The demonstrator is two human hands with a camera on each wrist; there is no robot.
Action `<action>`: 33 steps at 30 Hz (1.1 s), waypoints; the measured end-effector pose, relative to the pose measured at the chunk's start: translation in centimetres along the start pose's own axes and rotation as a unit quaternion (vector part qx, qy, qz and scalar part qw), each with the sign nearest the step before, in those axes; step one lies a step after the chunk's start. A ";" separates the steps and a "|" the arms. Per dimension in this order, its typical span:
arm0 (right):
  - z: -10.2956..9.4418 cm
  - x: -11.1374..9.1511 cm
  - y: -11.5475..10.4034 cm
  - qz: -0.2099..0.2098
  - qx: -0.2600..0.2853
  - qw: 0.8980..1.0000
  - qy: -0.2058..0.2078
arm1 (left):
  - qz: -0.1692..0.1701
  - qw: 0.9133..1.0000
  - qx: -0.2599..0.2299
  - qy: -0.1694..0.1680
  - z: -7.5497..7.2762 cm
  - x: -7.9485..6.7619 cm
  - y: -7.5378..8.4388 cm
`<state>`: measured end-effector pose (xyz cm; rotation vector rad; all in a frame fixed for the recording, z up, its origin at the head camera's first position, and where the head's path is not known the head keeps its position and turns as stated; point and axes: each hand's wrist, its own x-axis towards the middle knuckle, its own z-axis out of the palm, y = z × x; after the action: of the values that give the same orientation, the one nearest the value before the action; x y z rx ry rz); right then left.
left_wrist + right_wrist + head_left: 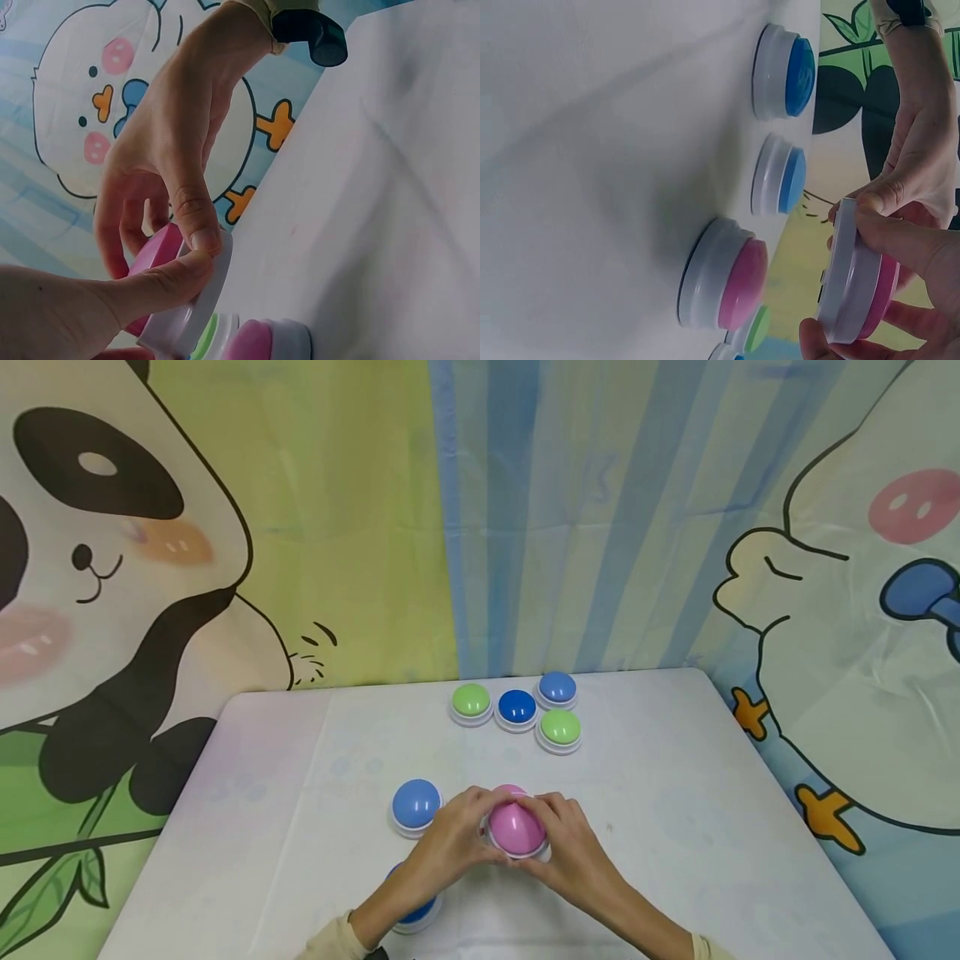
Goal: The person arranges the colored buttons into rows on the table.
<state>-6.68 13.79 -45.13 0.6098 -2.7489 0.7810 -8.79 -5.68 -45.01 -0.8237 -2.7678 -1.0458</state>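
Both hands hold a pink dome push button (517, 828) with a white round base (847, 277), raised off the table and tilted in the wrist views. My left hand (459, 833) grips its left side, thumb on the base. From the right, my right hand (573, 847) grips it, its thumb close to the left thumb. Behind it on the table sits a second pink button (742, 285), mostly hidden in the head view. A light blue button (416, 804) lies just left of the left hand. The left forearm partly covers a dark blue button (420, 912).
Toward the back of the white table (667, 760) stand two green buttons, one left (471, 700) and one right (561, 727), with a dark blue button (517, 707) and a lighter blue button (557, 687). Cartoon-printed curtains (360, 527) hang around the table.
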 end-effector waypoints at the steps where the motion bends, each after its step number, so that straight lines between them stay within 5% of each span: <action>1: 0.0 -0.1 0.0 0.001 0.000 1.000 0.001 | -0.003 1.000 -0.001 -0.002 0.0 -0.1 0.1; 33: 1.7 -4.1 -0.1 -0.058 0.003 0.998 0.020 | -0.050 0.997 0.041 -0.033 2.4 -4.2 2.0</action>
<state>-3.11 14.14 -47.79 0.7383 -2.6494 0.7662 -3.95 -4.84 -46.71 -0.7295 -2.9135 -0.9280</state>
